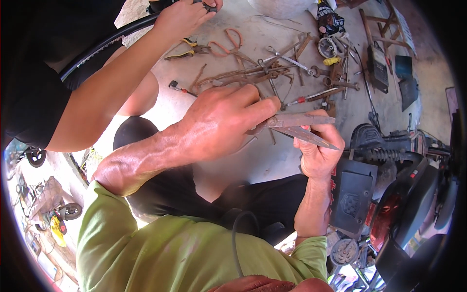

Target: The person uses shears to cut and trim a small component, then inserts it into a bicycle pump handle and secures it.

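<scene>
Two hands, one pair of rusty shears point(302, 120) up between them! In the head view, the left hand point(221, 119) clamps the handle end; blades point rightward in a narrow V, long axis nearly crosswise. Right hand point(323, 152) sits behind the blades, nearer the tips; whether it pinches, I can't tell.

Red lettering point(333, 191) along grey panel point(357, 181), pale print point(334, 21) on black packet point(325, 13), none legible
</scene>
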The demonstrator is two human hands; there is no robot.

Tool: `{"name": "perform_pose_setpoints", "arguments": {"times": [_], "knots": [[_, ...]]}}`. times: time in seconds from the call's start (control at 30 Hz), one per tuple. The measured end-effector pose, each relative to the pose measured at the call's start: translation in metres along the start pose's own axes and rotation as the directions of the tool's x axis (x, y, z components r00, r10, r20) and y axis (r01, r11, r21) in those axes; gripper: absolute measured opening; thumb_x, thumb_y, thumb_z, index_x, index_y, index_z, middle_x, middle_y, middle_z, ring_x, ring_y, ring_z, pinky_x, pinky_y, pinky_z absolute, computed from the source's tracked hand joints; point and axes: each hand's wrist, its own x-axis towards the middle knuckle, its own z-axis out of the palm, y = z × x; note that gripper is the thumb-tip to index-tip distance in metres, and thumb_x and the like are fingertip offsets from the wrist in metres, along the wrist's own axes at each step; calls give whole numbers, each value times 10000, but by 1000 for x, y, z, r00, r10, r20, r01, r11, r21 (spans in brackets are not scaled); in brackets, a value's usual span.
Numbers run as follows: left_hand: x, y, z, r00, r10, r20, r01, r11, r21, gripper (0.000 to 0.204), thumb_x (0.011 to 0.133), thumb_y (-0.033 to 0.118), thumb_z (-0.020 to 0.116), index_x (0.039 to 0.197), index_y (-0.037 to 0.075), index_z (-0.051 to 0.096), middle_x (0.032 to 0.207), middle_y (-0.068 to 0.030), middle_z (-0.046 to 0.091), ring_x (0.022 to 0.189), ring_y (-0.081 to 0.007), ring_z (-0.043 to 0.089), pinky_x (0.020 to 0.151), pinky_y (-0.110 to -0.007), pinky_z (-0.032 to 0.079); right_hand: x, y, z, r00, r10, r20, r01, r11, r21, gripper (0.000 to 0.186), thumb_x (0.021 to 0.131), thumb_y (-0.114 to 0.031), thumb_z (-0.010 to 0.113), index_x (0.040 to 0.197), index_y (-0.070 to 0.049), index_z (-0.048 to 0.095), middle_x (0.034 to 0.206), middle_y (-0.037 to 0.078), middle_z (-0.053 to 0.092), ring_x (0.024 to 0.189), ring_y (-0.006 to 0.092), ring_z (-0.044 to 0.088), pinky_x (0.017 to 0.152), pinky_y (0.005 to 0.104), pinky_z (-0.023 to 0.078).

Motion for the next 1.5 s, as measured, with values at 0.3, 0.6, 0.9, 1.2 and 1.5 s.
{"name": "perform_pose_setpoints", "arguments": {"times": [0.3,0.6,0.9,1.2,1.5], "knots": [[-1,1,0,1000,-4,22,5,998,-60,522,721,-26,743,1220,105,662,790,-68,528,695,-291,615,594,-416,510,1,-3,-2,1000,-14,-13,14,999,-53,346,894,-249,853,1007,45,709,968,115,683,780,148,609,646,262,473],[0,-2,4,997,-6,77,13,996,-85,495,748,-39,739,1217,100,664,794,-79,551,694,-304,634,582,-427,522,4,-5,-5,1000,11,-27,-13,999,-42,395,906,-294,843,1027,60,716,973,114,684,765,138,624,630,263,484],[6,1,3,999,0,-48,-3,997,-75,600,747,-66,718,1320,84,619,897,-99,561,812,-321,621,679,-422,522,4,3,-3,996,-46,-82,50,997,55,210,865,125,763,1030,52,656,1052,116,655,814,105,617,649,233,503],[4,3,1,1000,-14,12,15,998,-63,610,751,-44,725,1337,87,619,902,-97,558,817,-329,616,713,-444,518,2,3,-6,996,-66,-61,66,998,-11,228,861,103,781,1046,43,662,1045,110,648,830,104,612,662,223,500],[1,3,1,999,-40,31,41,999,-19,557,768,-15,736,1305,87,628,867,-97,555,761,-332,628,650,-443,523,2,-2,-6,993,-116,-22,114,991,-71,294,876,-112,863,1035,45,672,1010,109,649,784,112,608,633,235,492]]}}
